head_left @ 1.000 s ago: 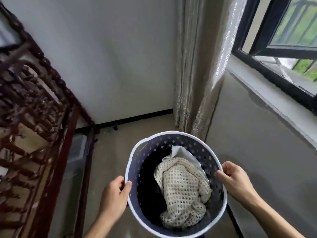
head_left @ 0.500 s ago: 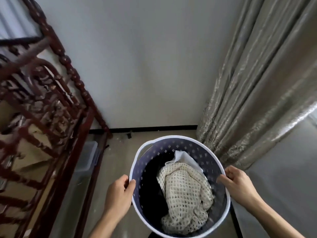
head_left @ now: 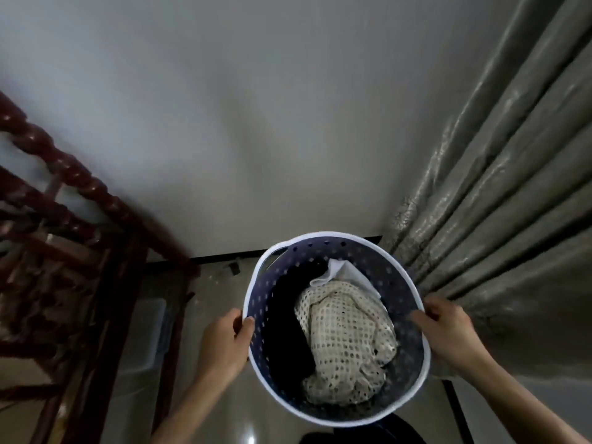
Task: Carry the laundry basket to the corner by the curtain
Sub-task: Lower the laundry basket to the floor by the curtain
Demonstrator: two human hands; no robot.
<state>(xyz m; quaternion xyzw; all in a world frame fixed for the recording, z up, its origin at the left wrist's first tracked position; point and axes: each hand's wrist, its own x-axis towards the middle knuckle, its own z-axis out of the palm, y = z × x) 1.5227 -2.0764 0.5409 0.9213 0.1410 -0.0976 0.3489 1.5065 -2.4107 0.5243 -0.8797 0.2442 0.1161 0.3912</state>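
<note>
A round navy laundry basket point(head_left: 397, 277) with a white rim and perforated wall hangs in the air in front of me. Inside lie a cream mesh cloth point(head_left: 346, 341), a white piece and dark clothes. My left hand point(head_left: 224, 344) grips the rim on the left side, thumb over the edge. My right hand point(head_left: 448, 331) grips the rim on the right side. The grey pleated curtain point(head_left: 499, 193) hangs just right of the basket and touches or nearly touches its far right edge. The corner where the white wall meets the curtain lies straight ahead.
A dark red carved wooden frame point(head_left: 64, 251) stands at the left, with a clear plastic box point(head_left: 144, 341) beneath it. A black skirting strip point(head_left: 221, 256) runs along the wall base. Glossy beige floor point(head_left: 211, 283) shows between the frame and the basket.
The view has turned left and closed in on the corner: the window has left the frame, the curtain fills the right side, and the basket sits nearer the wall. Both hands keep their grip.
</note>
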